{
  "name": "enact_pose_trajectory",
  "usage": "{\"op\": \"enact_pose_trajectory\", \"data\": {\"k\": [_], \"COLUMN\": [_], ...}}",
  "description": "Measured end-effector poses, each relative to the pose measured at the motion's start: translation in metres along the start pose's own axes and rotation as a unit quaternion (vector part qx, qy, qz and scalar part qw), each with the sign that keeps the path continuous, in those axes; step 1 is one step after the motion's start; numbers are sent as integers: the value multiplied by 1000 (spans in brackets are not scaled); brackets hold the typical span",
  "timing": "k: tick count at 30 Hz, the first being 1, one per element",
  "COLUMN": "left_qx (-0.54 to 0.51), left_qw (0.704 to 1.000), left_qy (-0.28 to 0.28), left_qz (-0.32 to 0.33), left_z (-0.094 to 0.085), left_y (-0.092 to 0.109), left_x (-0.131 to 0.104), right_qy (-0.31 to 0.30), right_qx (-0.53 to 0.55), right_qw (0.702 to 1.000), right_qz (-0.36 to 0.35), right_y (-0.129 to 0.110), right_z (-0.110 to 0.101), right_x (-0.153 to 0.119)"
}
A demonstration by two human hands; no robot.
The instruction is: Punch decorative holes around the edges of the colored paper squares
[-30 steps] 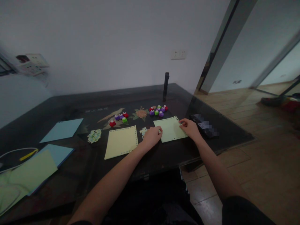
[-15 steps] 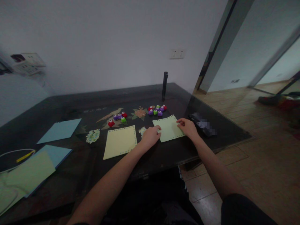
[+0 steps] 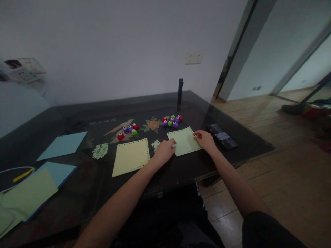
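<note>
A pale green sheet of paper [image 3: 184, 140] with small marks along its edges lies on the dark table between my hands. Its left edge meets the curled fingers of my left hand [image 3: 164, 151], while my right hand [image 3: 204, 139] pinches the right edge between thumb and fingers. To the left rests a yellowish sheet of paper [image 3: 131, 155] with similar marks along three edges. Behind the sheets sit two groups of small eyeball-topped toys in red, purple and green: one right group [image 3: 172, 121] and one left group [image 3: 129, 130].
A black cylindrical object [image 3: 180, 94] stands upright toward the back. Beside my right hand lies a dark packet [image 3: 221, 136] with a label. Blue paper [image 3: 63, 145], more green paper [image 3: 32, 189] and a yellow object [image 3: 23, 175] on a white cord are at left on the table [image 3: 85, 193].
The whole view has shifted slightly. Both hands stay at the edges of the green sheet, with hardly any movement relative to it.
</note>
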State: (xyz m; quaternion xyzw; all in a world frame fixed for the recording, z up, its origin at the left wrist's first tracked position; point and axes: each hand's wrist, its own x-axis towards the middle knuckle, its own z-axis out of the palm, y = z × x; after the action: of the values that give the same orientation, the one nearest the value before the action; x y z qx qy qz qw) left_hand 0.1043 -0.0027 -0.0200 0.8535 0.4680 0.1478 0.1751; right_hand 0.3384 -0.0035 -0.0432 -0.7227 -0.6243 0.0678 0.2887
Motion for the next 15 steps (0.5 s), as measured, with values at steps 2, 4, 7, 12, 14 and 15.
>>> {"op": "enact_pose_trajectory", "data": {"k": [2,4,7,12,14,15], "left_qx": [-1,-6,-19,-35,-46,-51], "left_qw": [1000,1000,999,994,993,993], "left_qy": [6,13,34,84,80,73], "left_qz": [2,4,14,53,68,73], "left_z": [1,0,-1,0,3,5], "left_y": [0,-1,0,6,10,12], "left_x": [1,1,2,-3,-7,-9], "right_qy": [1,5,11,19,18,18], "right_qx": [-1,0,-5,-16,-22,-27], "right_qw": [1000,1000,1000,1000,1000,999], "right_qz": [-7,-12,-15,-16,-13,-10], "right_y": [1,2,2,1,0,-1], "right_z": [1,1,2,0,-2,-2], "right_x": [1,1,1,-2,-3,-3]}}
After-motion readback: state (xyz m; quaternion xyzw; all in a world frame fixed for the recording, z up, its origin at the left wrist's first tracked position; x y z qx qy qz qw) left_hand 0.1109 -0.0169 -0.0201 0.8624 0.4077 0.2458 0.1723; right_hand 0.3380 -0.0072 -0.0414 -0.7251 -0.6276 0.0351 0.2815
